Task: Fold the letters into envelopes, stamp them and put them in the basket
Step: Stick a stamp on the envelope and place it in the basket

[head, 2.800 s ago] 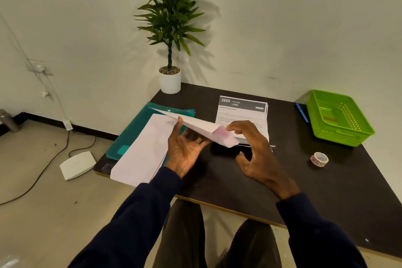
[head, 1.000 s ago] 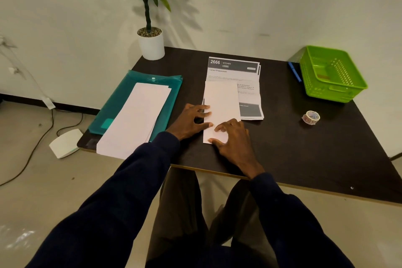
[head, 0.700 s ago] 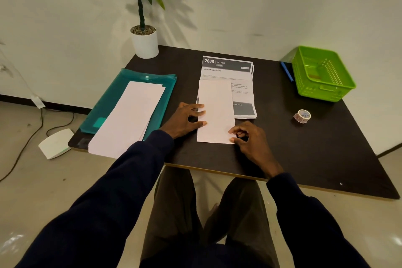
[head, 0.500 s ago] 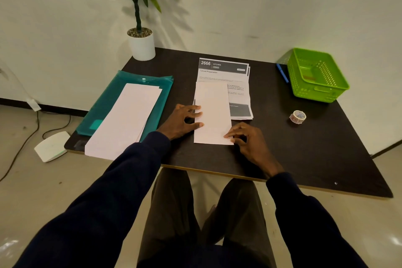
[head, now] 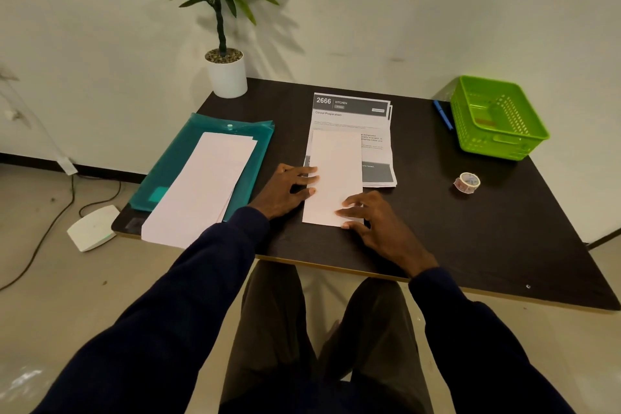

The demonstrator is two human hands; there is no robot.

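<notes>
Creasing the white folded paper letter, left hand and right hand pressed flat, grips apart; next, seemingly, white envelopes at nine o'clock.

Folded sheet lies on letters; folder left, basket right

One folded letter lies flat, blank side up.
It overlaps the printed letters; pale envelopes lie piled at left, stamp roll and green basket apart at right.
</notes>
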